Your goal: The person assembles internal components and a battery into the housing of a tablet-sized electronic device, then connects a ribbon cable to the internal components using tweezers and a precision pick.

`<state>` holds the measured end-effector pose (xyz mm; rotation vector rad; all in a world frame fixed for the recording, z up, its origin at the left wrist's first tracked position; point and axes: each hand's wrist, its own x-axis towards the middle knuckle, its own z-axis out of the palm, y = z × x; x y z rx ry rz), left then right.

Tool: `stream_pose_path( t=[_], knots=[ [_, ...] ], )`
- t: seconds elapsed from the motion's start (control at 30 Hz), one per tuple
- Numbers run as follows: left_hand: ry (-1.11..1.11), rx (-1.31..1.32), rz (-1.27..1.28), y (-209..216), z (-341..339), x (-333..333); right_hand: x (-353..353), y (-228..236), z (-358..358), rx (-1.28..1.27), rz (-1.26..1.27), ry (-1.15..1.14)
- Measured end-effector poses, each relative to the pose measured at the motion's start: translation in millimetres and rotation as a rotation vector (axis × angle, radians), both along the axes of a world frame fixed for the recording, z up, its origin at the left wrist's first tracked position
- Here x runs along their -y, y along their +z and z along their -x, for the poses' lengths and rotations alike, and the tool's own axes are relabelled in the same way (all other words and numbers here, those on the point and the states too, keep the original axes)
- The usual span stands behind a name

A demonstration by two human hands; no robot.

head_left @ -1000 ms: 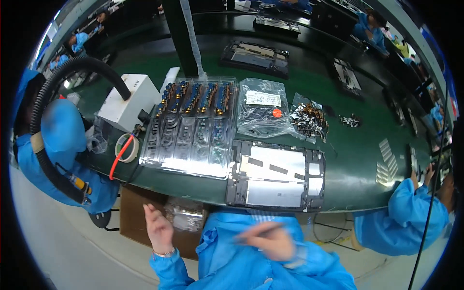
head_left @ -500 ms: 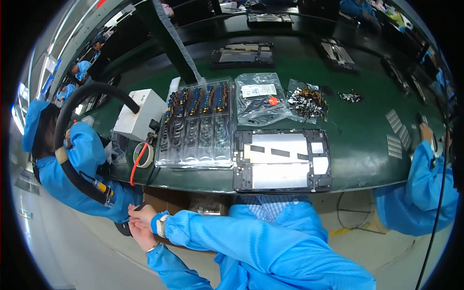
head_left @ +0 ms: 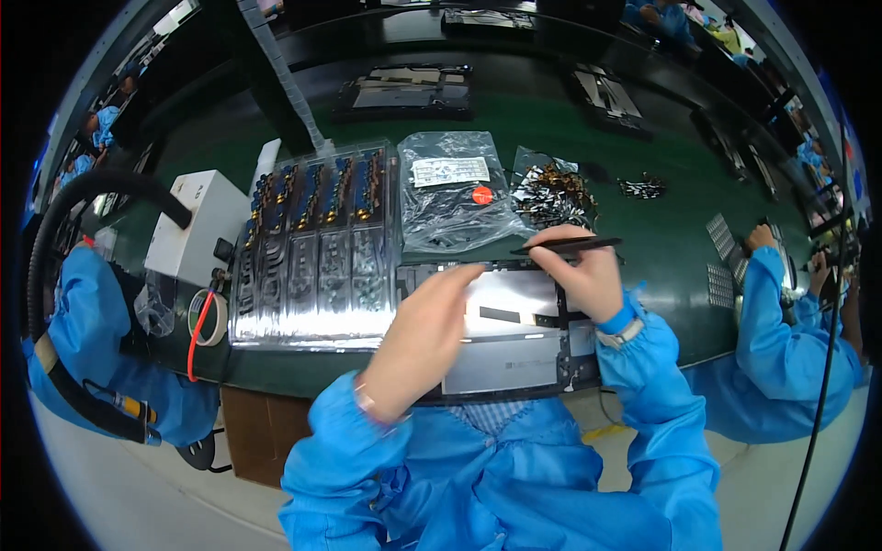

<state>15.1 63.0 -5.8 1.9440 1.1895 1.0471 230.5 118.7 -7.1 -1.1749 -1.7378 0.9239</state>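
Note:
A tablet chassis (head_left: pixel 514 367), dark-framed with silver panels and black strips, lies at the table's front edge. Over its far right part, my right hand (head_left: pixel 588 277) grips a slim black pair of tweezers (head_left: pixel 574 244) in closed fingers, held nearly level and pointing left. My left hand (head_left: pixel 423 335) is above the chassis's left side, its fingertips reaching toward the far edge. Motion blurs those fingers, and whether they hold anything is hidden.
Left of the chassis stands a clear tray (head_left: pixel 312 266) of small parts. Beyond are a plastic bag (head_left: pixel 450 197) and a pile of small metallic parts (head_left: pixel 556 195). Further left are a white box (head_left: pixel 197 225), a tape roll (head_left: pixel 208 317) and a black hose (head_left: pixel 41 275). Co-workers sit on both sides.
Both hands have left the lower left, where they were together beside the hose end, and moved up and right over the chassis. The view has shifted, with table items appearing further left.

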Motion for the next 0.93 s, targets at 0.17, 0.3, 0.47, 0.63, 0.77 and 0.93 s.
stream_pose_path(
  t=[0.17, 0.3, 0.47, 0.63, 0.77, 0.93],
  knots=[
    [0.048, -0.377, -0.179, -27.4, -27.3, -41.4, -7.0, -18.0, 3.0, -0.054, 0.075, 0.009],
    [0.017, -0.358, -0.114, -27.4, -29.8, -44.8, -7.0, -14.5, -0.5, 0.028, 0.155, 0.016],
    [0.035, -0.359, -0.097, -23.2, -27.4, -43.7, -9.8, -12.4, 3.7, 0.114, 0.062, 0.085],
    [-0.054, -0.447, -0.146, -20.7, -27.0, -46.4, -8.7, -7.5, 1.8, 0.117, 0.1, 0.047],
    [-0.033, -0.471, -0.149, -21.2, -26.1, -45.8, -9.7, -13.0, -2.0, 0.094, 0.063, 0.036],
    [0.052, -0.386, -0.017, -21.9, -27.5, -41.6, -6.5, -7.0, -3.1, 0.138, 0.134, 0.046]
  ],
)
